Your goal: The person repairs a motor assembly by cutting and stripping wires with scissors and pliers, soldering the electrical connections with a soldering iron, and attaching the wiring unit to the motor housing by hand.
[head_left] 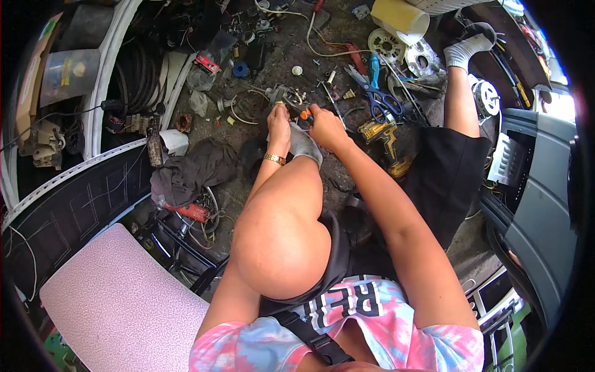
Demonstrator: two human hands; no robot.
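My left hand [279,129], with a gold watch on its wrist, is closed around a small grey metal part [278,94] just above my raised foot in a grey sock [303,142]. Beside it, my right hand [328,129] grips an orange-handled tool [305,115]; its working end meets the metal parts by my left fingers, too small to make out. Just beyond the hands lie loose metal pieces and a ring of thin wire [249,106]. To the right of my right hand are large blue-handled scissors [375,96] and a yellow cordless drill [381,137].
A blue tape-like roll [240,69], a yellow container [396,22] and a white round wheel part [385,43] lie across the dirty floor. Dark cloth [195,168] is heaped at left, near a pink padded seat [124,297]. My other leg [462,102] stretches out at right.
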